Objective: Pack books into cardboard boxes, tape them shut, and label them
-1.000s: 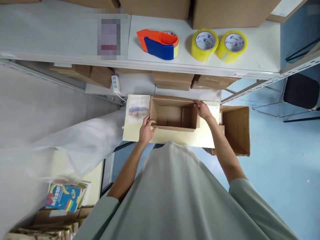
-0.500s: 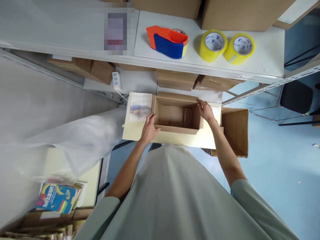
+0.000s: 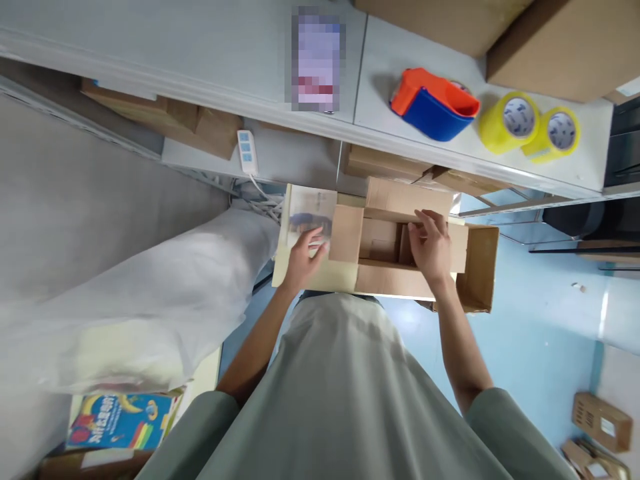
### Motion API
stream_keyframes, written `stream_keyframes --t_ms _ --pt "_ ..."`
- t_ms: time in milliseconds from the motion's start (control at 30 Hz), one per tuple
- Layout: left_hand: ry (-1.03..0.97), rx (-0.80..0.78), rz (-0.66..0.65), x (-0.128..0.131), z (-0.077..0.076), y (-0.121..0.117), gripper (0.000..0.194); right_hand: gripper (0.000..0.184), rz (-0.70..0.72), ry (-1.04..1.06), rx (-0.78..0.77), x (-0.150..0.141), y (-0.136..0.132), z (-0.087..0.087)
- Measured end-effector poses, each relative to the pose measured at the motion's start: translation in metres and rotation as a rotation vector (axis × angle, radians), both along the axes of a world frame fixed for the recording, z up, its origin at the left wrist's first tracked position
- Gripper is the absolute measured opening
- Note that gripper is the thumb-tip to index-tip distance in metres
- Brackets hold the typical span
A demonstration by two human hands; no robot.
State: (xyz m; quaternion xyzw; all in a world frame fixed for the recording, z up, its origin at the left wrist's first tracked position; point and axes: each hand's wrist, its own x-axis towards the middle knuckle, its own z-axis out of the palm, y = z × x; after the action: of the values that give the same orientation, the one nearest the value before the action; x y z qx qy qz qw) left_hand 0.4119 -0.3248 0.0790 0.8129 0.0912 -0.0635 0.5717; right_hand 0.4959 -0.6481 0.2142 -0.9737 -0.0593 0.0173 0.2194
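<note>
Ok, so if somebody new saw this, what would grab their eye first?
Probably the orange-and-blue tape dispenser on the shelf, with two bright yellow tape rolls to its right. Next, the open cardboard box on the table below, flaps spread, with the right hand over it. A vivid blue printed package stands out at lower left.

An open brown cardboard box (image 3: pixel 383 240) sits on the cream table (image 3: pixel 337 275), flaps (image 3: pixel 407 195) spread outward.

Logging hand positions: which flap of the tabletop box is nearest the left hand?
The left flap, folded outward toward the left hand; the other three lie farther off.
</note>
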Motion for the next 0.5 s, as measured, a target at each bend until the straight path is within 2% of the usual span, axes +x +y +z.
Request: stream_keyframes --t_ms 100,233,367,500 --pt "0.130 0.111 0.143 0.019 -0.030 0.045 0.043 0.055 0.073 0.076 0.070 -0.009 0.071 0.005" --pt "0.353 0.340 0.277 0.049 -0.075 0.084 0.038 0.055 0.158 0.210 0.167 -0.018 0.143 -0.008" --pt "0.415 0.425 0.266 0.073 -0.103 0.095 0.034 0.055 0.164 0.354 0.176 -0.018 0.182 -0.030" --pt "0.397 0.407 0.228 0.084 -0.112 0.090 0.029 0.054 0.099 0.462 0.199 -0.005 0.207 -0.063"
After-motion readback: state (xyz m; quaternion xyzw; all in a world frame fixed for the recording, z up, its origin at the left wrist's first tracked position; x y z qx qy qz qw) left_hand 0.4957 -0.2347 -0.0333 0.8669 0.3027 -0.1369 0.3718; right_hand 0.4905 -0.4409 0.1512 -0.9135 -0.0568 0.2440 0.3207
